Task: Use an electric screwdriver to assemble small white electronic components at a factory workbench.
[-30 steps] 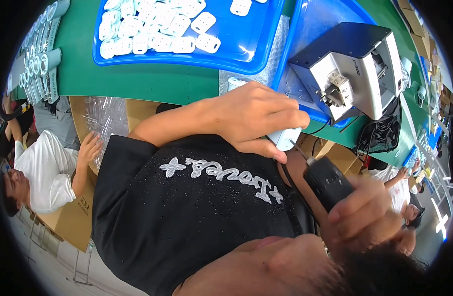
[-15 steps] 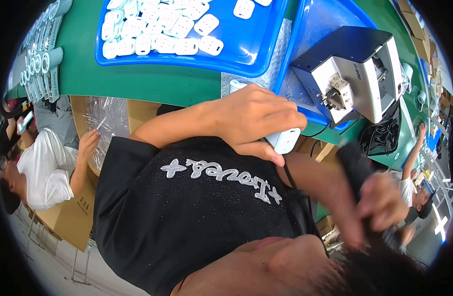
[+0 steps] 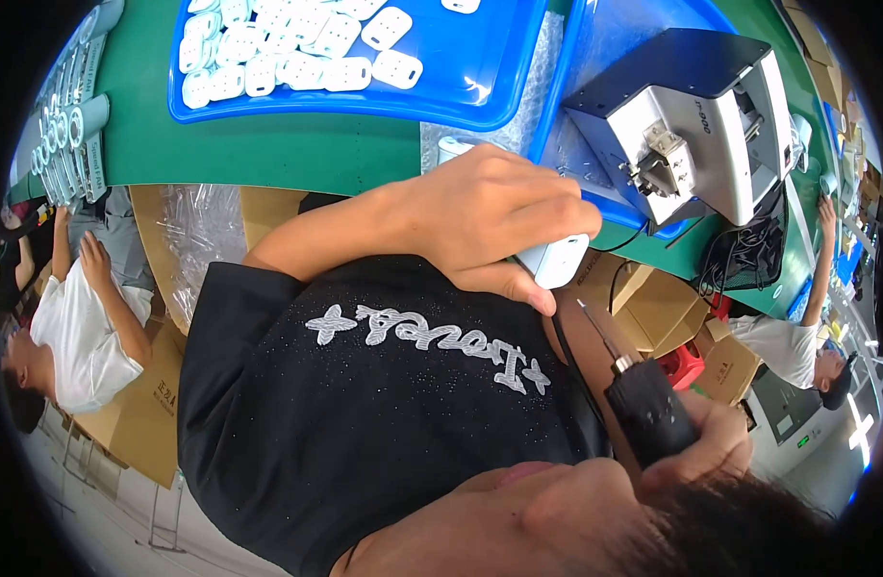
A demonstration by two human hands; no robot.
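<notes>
My left hand point(image 3: 499, 221) is closed around a small white plastic housing point(image 3: 557, 262) with rounded corners, held in front of my black shirt. To its lower right, my right hand point(image 3: 706, 444) grips a black electric screwdriver point(image 3: 648, 409). The screwdriver's thin metal bit point(image 3: 600, 327) points up towards the housing, apart from it. A black cord passes close to my left thumb. Behind my left hand, another white piece point(image 3: 456, 146) lies on bubble wrap point(image 3: 441, 135), partly hidden by the hand.
Many similar white housings fill part of a blue tray point(image 3: 461, 106). A silver-and-black screw feeder point(image 3: 692, 135) stands in a second blue tray point(image 3: 581, 106). White handheld fans point(image 3: 71, 144) line the left side. Co-workers sit left and right; open cardboard boxes point(image 3: 663, 308) stand below the table.
My right hand has swung the screwdriver down and left, so its bit now points at the housing. My left hand keeps hold, the housing slightly turned. Both co-workers' arms have moved.
</notes>
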